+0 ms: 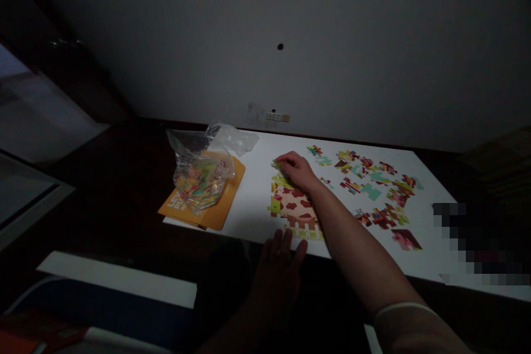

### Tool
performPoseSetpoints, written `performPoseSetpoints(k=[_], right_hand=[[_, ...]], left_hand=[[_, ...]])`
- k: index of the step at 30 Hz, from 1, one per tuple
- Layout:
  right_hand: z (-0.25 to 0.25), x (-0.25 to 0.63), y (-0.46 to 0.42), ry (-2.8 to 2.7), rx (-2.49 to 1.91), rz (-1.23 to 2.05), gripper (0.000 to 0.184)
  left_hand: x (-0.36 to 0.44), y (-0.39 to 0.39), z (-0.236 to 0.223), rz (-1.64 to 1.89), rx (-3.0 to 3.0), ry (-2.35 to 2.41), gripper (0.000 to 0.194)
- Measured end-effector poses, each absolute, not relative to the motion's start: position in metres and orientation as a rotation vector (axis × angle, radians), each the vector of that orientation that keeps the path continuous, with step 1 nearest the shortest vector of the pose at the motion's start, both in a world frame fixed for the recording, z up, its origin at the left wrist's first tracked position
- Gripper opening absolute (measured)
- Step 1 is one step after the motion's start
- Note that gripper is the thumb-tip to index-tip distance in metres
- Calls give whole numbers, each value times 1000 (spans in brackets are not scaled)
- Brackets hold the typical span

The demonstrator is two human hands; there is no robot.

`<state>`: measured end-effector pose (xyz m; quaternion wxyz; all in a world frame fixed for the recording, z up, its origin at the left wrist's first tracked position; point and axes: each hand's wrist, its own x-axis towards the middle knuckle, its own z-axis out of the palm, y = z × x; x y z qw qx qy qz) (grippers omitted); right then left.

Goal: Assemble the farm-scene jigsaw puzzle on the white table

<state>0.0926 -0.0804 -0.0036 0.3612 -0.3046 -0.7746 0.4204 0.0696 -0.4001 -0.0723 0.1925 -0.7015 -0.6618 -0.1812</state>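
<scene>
A partly joined jigsaw puzzle [295, 206] lies at the table's front edge, showing a brown-spotted cow body, green grass and a white fence. My right hand [297, 170] reaches over its far left corner, fingertips closed on a green puzzle piece [275, 164]. Whether that piece touches the joined part is hidden by the fingers. At the near edge, just below the fence, my left hand [282, 254] rests with fingers spread and holds nothing. Several loose puzzle pieces [370, 192] are scattered to the right of my right forearm.
On the left of the white table [253, 199], a clear plastic bag [201, 180] of puzzle pieces sits on an orange folder [230, 202]. Another crumpled clear bag [236, 138] lies behind it. A wall [352, 66] stands behind the table. A pixelated dark area covers the right edge.
</scene>
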Motion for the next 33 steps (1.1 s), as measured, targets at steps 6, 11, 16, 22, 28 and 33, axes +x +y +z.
performPoseSetpoints(k=[6,11,16,22,28,33], right_hand=[[-9,93,-73,-1801,-826,1317,40],[-13,93,-69,-1809,-847,1256,26],[-15,90,-65,-1832,-918,1141,23],[-14,83,-65,-1918,-930,1120,24],[-13,84,-67,-1969,-915,1064,26],[-13,88,-69,-1942,-908,1151,28]], left_hand=[[69,-401,-73,-491,-1990,-1864,69],[69,-400,-72,-498,-1974,-1856,71],[69,-400,-72,-483,-1986,-1856,69],[69,-402,-73,-486,-1991,-1863,66],[69,-400,-71,-513,-1980,-1859,69],[69,-400,-70,-504,-2003,-1856,69]])
